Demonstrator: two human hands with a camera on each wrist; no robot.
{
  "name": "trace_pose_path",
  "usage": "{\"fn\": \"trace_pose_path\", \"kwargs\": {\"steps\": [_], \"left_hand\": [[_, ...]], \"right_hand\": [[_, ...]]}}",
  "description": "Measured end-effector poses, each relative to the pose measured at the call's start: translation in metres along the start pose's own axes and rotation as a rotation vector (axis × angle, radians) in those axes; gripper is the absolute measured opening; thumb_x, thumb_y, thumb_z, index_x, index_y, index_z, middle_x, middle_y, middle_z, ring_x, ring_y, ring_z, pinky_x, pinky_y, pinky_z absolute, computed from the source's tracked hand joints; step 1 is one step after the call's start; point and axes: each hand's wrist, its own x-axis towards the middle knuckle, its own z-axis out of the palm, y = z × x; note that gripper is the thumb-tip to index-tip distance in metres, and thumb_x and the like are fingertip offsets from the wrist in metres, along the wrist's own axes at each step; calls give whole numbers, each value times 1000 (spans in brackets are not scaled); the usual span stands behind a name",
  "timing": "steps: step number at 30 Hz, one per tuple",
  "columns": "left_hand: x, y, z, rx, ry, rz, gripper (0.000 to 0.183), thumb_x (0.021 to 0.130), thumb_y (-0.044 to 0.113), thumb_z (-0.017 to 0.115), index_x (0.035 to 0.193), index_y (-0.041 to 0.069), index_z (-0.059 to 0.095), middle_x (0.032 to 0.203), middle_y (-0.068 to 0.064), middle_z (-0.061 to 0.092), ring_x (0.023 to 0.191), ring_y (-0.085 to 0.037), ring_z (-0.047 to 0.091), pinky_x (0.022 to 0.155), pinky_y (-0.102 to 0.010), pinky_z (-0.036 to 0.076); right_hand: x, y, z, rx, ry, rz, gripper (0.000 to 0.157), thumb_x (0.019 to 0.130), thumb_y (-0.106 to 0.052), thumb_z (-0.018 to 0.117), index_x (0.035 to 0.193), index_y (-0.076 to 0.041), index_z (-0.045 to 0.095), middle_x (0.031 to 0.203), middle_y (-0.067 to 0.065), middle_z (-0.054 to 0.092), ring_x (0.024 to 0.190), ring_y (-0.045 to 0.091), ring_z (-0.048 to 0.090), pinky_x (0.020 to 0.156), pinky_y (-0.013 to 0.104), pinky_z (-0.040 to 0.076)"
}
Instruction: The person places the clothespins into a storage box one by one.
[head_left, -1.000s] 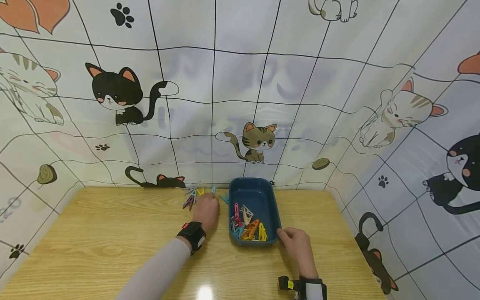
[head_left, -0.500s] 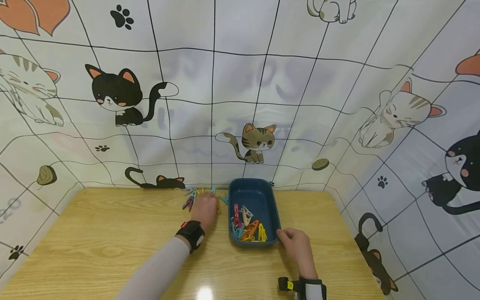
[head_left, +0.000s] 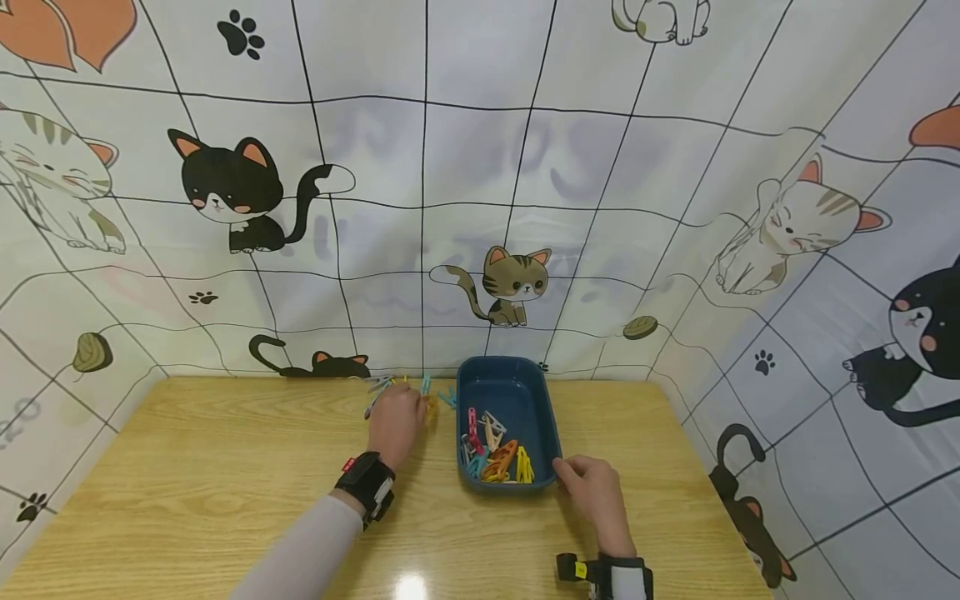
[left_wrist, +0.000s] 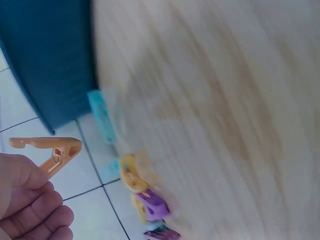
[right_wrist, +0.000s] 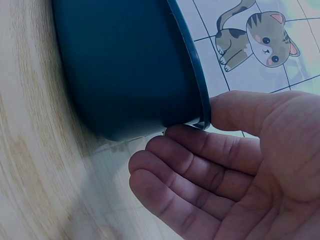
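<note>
My left hand is at the far side of the table, left of the bin, pinching an orange clothespin between thumb and fingers. Close by lie other clothespins: a turquoise one, a yellow one and a purple one. My left hand partly covers this group in the head view. The dark blue plastic bin holds several clothespins, among them orange, yellow and pink ones, bunched at its near end. With thumb and index finger, my right hand holds the bin's rim at the near right corner.
The wooden table ends at the back against a white sheet printed with cats and grid lines. This sheet also runs along both sides. A light blue clothespin lies between the left hand and the bin.
My left hand has shifted a little to the left, and an orange clothespin now shows at its fingertips. The right hand and the bin have stayed in place.
</note>
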Motion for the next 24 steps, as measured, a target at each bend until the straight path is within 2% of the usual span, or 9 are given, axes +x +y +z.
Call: {"fn": "trace_pose_path", "kwargs": {"steps": [3, 7, 15, 19, 24], "left_hand": [[-2, 7, -5, -40, 33, -39, 40, 88, 0, 71, 54, 9, 53, 61, -1, 40, 56, -17, 40, 54, -29, 32], [-5, 17, -10, -80, 109, -59, 20, 85, 1, 74, 66, 1, 71, 63, -3, 50, 60, -20, 51, 53, -32, 41], [-12, 43, -16, -129, 200, -23, 6, 82, 1, 79, 77, 0, 77, 74, -9, 69, 70, -27, 65, 65, -41, 55], [-16, 59, -16, -161, 206, 0, 6, 81, 2, 82, 77, 1, 77, 75, -6, 68, 70, -24, 65, 67, -39, 55], [-22, 76, -13, -165, 172, 30, 9, 82, 4, 82, 75, 5, 76, 73, -2, 63, 68, -19, 60, 65, -34, 52]], "right_hand": [[1, -1, 0, 4, 0, 5, 25, 97, -17, 68, 76, -5, 74, 67, 1, 65, 61, 13, 53, 57, 27, 41], [1, -1, 1, 5, 0, 8, 26, 97, -16, 68, 75, -6, 74, 66, 1, 65, 60, 13, 52, 56, 27, 41], [1, -1, 1, -5, -4, -1, 26, 97, -17, 68, 74, -7, 74, 66, 2, 65, 60, 13, 53, 58, 28, 41], [1, -1, 0, -3, -7, 4, 26, 98, -17, 68, 75, -6, 74, 68, 5, 67, 61, 13, 53, 59, 29, 42], [0, 0, -1, -17, -14, 11, 26, 99, -18, 67, 76, -6, 74, 69, 4, 67, 62, 14, 52, 59, 29, 42]]}}
